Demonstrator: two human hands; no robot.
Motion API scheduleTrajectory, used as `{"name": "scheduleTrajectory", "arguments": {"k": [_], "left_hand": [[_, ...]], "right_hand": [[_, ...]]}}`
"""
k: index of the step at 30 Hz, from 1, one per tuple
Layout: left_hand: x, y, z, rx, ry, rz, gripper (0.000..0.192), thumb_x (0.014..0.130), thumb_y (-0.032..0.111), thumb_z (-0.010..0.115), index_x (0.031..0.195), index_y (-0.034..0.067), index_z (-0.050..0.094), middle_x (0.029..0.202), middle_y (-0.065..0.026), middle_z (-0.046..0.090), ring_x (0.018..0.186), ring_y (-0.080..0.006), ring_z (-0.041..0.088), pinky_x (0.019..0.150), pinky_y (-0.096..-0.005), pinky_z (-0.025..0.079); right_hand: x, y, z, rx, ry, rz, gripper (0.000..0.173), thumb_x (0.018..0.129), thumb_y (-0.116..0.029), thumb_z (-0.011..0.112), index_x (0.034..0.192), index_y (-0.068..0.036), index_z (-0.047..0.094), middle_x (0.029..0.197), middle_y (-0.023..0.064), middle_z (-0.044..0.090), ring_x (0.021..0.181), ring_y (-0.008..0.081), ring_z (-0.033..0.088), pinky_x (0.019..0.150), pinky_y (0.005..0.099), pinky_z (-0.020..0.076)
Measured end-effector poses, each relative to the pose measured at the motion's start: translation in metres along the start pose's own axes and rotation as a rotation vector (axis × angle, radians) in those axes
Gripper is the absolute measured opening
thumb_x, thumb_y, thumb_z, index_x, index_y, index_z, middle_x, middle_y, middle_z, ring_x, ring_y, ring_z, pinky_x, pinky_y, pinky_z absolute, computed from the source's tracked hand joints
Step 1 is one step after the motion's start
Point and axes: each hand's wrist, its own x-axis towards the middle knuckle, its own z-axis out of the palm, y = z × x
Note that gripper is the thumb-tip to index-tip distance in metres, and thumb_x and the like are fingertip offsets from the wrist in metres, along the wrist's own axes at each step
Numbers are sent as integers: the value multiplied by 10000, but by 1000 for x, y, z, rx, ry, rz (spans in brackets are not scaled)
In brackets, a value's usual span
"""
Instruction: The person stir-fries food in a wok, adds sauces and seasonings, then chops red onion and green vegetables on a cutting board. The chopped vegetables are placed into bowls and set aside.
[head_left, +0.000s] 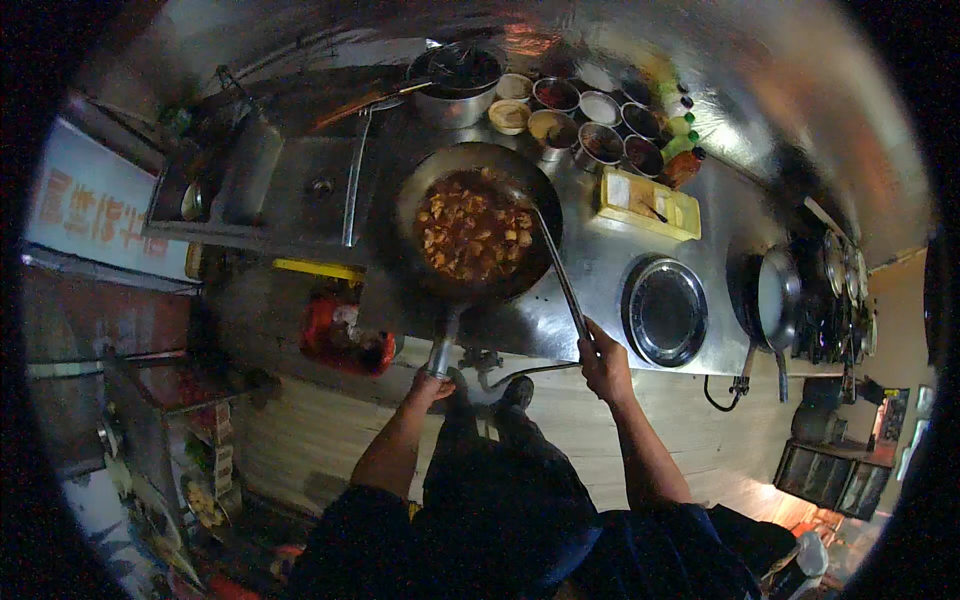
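Note:
A dark wok (420, 176) sits on the steel counter before me, holding chunky browned food in a reddish-brown sauce (472, 232). My left hand (433, 388) is closed around the end of the wok's metal handle (442, 356). In my right hand (606, 361) is the long metal handle of a ladle or turner (560, 270); its head reaches the food at the wok's right side, and its exact shape is hard to see. To the right of the wok lies an oval dark plate or tray (665, 311) with a shiny rim.
Behind the wok stand several seasoning bowls (600, 109), a steel pot (454, 109) and bottles (682, 142). A yellow container (649, 202) is right of them. A sink (300, 180) lies left, a red container (346, 337) below it. Another pan (776, 296) stands far right.

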Motion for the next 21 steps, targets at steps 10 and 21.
{"name": "scheduleTrajectory", "arguments": {"k": [10,21], "left_hand": [[118,-80,12,-485,-687,211,417,1028,494,623,1059,78,603,885,-64,616,667,-182,613,502,-304,474],[17,-26,24,-209,-93,-16,499,986,563,661,906,72,614,734,-56,627,541,-171,579,422,-292,394]], "right_hand": [[42,-46,28,-209,-86,-347,489,956,-149,669,1432,-78,577,905,262,709,796,448,693,689,500,543],[15,-28,3,-43,5,5,469,988,-131,664,1444,-50,589,889,184,746,757,229,710,724,382,556]]}}
